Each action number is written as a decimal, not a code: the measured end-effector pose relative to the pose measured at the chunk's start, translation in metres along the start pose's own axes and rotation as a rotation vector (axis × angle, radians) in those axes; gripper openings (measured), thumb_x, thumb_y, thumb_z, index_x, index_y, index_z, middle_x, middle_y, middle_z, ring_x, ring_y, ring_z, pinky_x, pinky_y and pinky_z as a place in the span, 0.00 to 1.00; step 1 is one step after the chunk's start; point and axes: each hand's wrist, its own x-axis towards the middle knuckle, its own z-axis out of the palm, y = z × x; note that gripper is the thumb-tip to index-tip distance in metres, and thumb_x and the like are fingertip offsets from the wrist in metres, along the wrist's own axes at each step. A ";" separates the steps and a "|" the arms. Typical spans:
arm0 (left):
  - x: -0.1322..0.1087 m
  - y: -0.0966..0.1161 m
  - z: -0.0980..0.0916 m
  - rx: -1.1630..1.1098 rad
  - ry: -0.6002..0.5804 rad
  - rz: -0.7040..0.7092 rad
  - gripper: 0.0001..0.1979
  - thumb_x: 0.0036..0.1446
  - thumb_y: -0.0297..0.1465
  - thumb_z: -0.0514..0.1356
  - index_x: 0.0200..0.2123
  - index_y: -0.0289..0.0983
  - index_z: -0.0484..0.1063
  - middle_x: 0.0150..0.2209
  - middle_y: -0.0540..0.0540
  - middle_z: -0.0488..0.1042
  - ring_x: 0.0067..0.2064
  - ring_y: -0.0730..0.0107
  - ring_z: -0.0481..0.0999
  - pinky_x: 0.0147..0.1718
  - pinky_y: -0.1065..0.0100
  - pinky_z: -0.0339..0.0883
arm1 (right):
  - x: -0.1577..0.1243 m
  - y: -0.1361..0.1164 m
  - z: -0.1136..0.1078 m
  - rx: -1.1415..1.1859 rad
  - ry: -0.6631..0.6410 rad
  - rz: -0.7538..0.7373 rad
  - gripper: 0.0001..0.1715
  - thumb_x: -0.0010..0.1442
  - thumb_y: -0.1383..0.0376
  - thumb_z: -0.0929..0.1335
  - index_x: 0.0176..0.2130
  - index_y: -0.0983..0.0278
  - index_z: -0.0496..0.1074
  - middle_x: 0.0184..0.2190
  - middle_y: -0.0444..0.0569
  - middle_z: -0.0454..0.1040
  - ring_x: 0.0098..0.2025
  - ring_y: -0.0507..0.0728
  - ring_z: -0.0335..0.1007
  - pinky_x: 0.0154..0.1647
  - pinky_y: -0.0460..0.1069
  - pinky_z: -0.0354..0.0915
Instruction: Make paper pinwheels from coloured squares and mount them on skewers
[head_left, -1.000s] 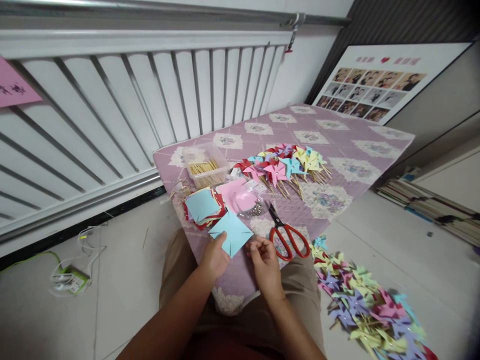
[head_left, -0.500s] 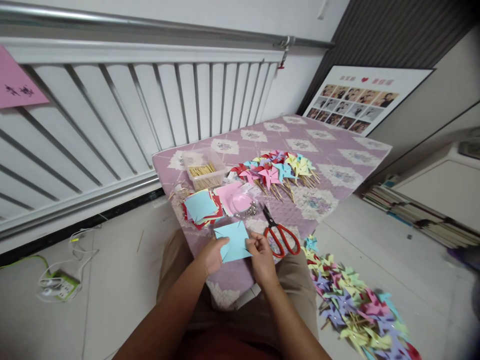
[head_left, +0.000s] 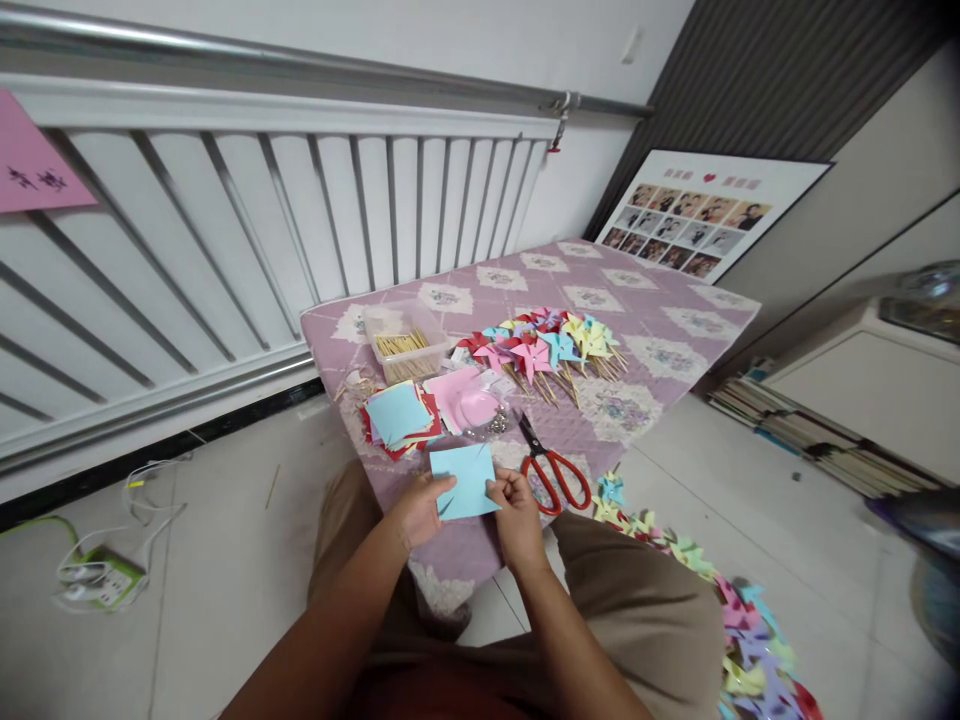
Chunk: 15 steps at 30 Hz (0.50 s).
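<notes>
Between my hands is a light-blue square of paper (head_left: 466, 478), held above the near end of the table. Slits run in from its lower corners. My left hand (head_left: 421, 508) pinches its left edge, thumb on top. At the right edge, my right hand (head_left: 519, 505) grips it with fingers curled. Red-handled scissors (head_left: 553, 478) lie just right of my right hand, blades pointing away. Beyond my left hand sits a stack of coloured paper squares (head_left: 399, 415), blue on top. Pink paper (head_left: 457, 398) and a clear bag of small metal pins (head_left: 496, 422) lie beside it.
A clear plastic box (head_left: 405, 345) holds wooden sticks. Finished paper pinwheels (head_left: 551, 345) are piled on the flowered tablecloth (head_left: 660, 355); more pinwheels (head_left: 757, 630) lie on the floor at right. A radiator (head_left: 337, 200) lines the wall. A power strip (head_left: 112, 580) is on the left floor.
The blue paper has turned slightly in my hands, both still gripping it. My right knee has swung outward, covering part of the floor pinwheels. The view has shifted slightly.
</notes>
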 end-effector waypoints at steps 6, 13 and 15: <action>0.009 -0.009 0.002 0.091 0.149 0.027 0.20 0.38 0.31 0.70 0.37 0.33 0.74 0.31 0.45 0.80 0.28 0.66 0.76 0.31 0.65 0.70 | -0.001 0.001 -0.002 -0.039 -0.053 -0.020 0.15 0.54 0.58 0.71 0.39 0.60 0.64 0.25 0.39 0.70 0.25 0.52 0.65 0.27 0.47 0.62; 0.026 0.005 -0.010 0.320 0.150 0.059 0.16 0.38 0.32 0.69 0.34 0.33 0.74 0.25 0.48 0.76 0.24 0.70 0.72 0.26 0.68 0.66 | -0.001 0.010 -0.006 -0.138 -0.105 -0.120 0.14 0.55 0.62 0.70 0.40 0.58 0.62 0.30 0.40 0.65 0.31 0.54 0.65 0.34 0.49 0.63; 0.028 0.011 -0.012 0.414 0.092 0.048 0.14 0.41 0.32 0.67 0.33 0.33 0.74 0.25 0.47 0.76 0.24 0.70 0.72 0.27 0.68 0.65 | -0.002 0.012 -0.008 -0.179 -0.116 -0.151 0.13 0.55 0.64 0.70 0.40 0.58 0.63 0.31 0.41 0.64 0.34 0.55 0.65 0.36 0.49 0.63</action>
